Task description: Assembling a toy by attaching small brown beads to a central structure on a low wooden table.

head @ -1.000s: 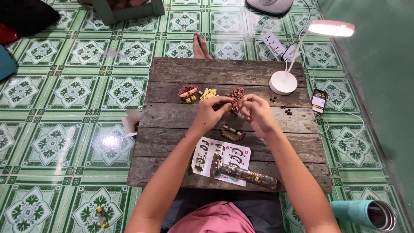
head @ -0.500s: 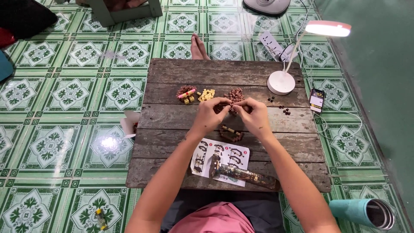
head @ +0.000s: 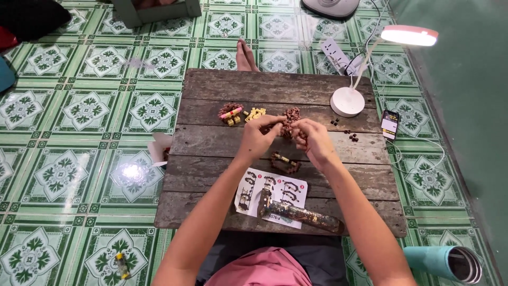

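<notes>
Over the middle of a low wooden table [head: 211, 185], my left hand [head: 259, 136] and my right hand [head: 313, 139] meet and pinch a small brown brick piece [head: 286, 128] between their fingertips. Just behind them lies a pile of brown bricks [head: 291, 114]. A partly built brown brick frame [head: 284, 163] rests on the table just below my hands. A printed instruction sheet [head: 272, 195] lies nearer to me, with a rusty metal cylinder [head: 299, 214] lying across its lower edge.
Yellow bricks [head: 256, 113] and a brown-and-pink brick cluster [head: 230, 112] lie at the back left. A white desk lamp [head: 347, 100] stands back right, a phone [head: 390, 124] by the right edge, loose dark bricks [head: 351, 136] near it. A teal bottle [head: 445, 262] lies on the tiled floor.
Both hands have dropped slightly toward me while staying together on the small brown piece; the fingers have shifted around it. Nothing else on the table has moved.
</notes>
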